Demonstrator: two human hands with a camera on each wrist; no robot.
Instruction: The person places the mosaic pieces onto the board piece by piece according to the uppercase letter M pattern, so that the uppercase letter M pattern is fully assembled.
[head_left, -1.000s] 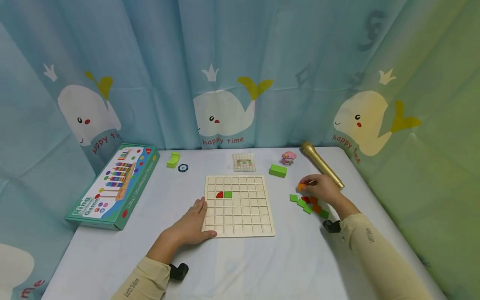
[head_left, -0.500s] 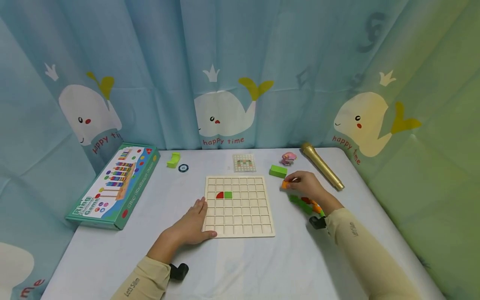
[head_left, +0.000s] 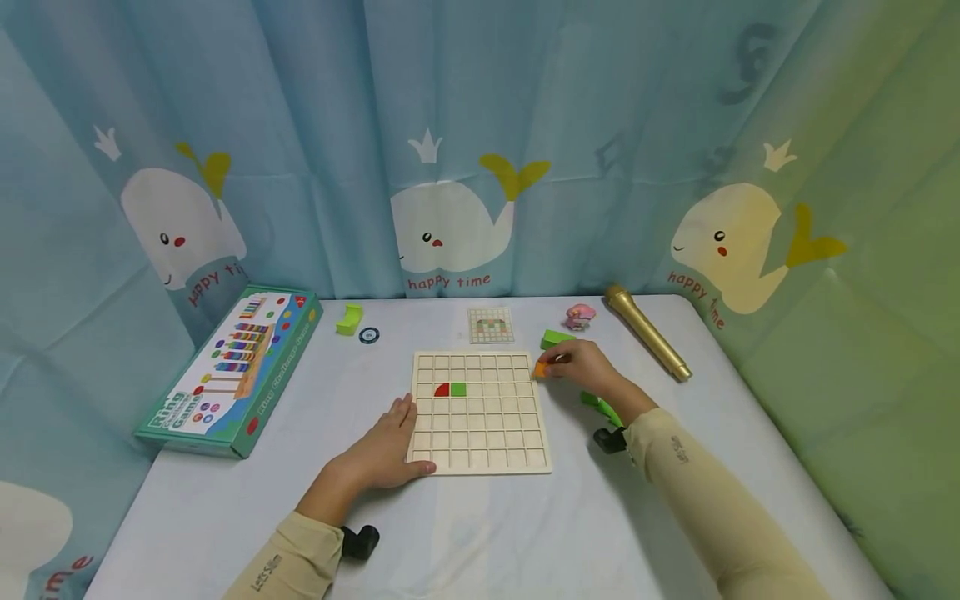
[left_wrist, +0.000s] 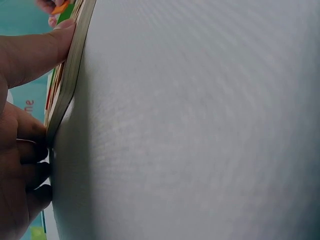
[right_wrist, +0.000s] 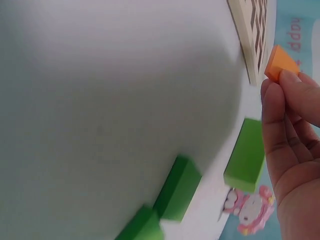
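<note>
The right hand [head_left: 581,364] pinches an orange tile [head_left: 539,370] in its grip at the grid board's [head_left: 480,454] right edge (over the bench [head_left: 525,533]). The left hand [head_left: 382,450], fingers straight, presses the board's near-left corner, seemingly to steady it.

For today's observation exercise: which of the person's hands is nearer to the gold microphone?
Right. The right hand, pinching an orange piece, is at the grid board's right edge, just left of the gold microphone. The left hand rests at the board's lower left corner, farther away.
</note>
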